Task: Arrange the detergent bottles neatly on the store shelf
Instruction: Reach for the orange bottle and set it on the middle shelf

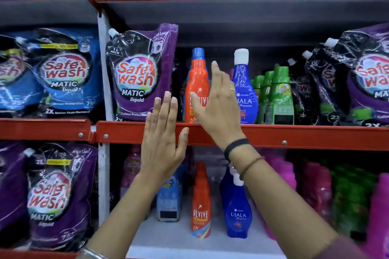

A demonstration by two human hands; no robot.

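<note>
While both hands are raised with fingers extended and grasping nothing, the left hand [162,139] lies flat in front of the red shelf edge [294,135], and the right hand [219,99], spread loosely, overlaps the label of the orange Revive bottle [196,82]; contact cannot be confirmed. This bottle stands upright on the middle shelf, long axis vertical, blue cap up, label facing outward. Just to its right stands the blue Ujala bottle [245,90], also upright, white cap up. Beyond it, green bottles [280,94] form a row running back into the shelf. A purple Safewash pouch [139,73] stands to the left. On the lower shelf, a second Revive bottle [201,206] and a second Ujala bottle [237,210] stand upright, slightly apart.
</note>
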